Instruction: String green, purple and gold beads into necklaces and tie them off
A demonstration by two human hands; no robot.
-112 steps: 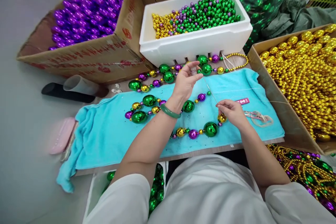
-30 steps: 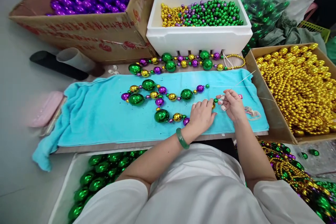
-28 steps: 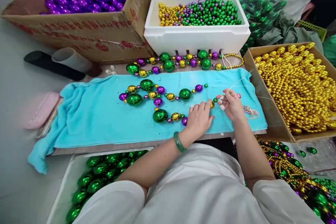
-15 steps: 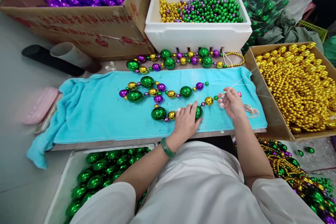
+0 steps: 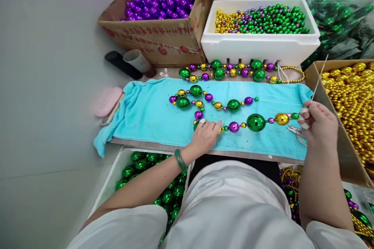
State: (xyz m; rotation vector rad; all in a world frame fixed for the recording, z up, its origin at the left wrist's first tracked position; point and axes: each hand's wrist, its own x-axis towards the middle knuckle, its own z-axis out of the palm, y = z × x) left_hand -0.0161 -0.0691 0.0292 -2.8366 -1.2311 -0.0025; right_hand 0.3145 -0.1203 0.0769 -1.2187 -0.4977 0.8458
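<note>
A strand of green, gold and purple beads (image 5: 233, 106) lies looped on a turquoise towel (image 5: 146, 113). My left hand (image 5: 207, 136), with a green bangle at the wrist, rests fingers-down on the strand near a gold bead, covering a large green one. My right hand (image 5: 318, 126) pinches a long thin needle (image 5: 318, 79) at the strand's right end, beside a small green bead (image 5: 294, 116). The needle points up and to the right. A large green bead (image 5: 256, 122) and a gold one (image 5: 282, 118) lie between the two hands.
A finished bead strand (image 5: 233, 71) lies behind the towel. Behind it stand a white foam box (image 5: 260, 46) of small beads and a cardboard box (image 5: 163, 39) of purple beads. A box of gold beads (image 5: 350, 101) is at right, a tray of green beads (image 5: 140, 167) below left.
My right hand has pulled the needle end to the right, stretching the strand out. My left hand has slid left along the beads. The view has swung to the left.
</note>
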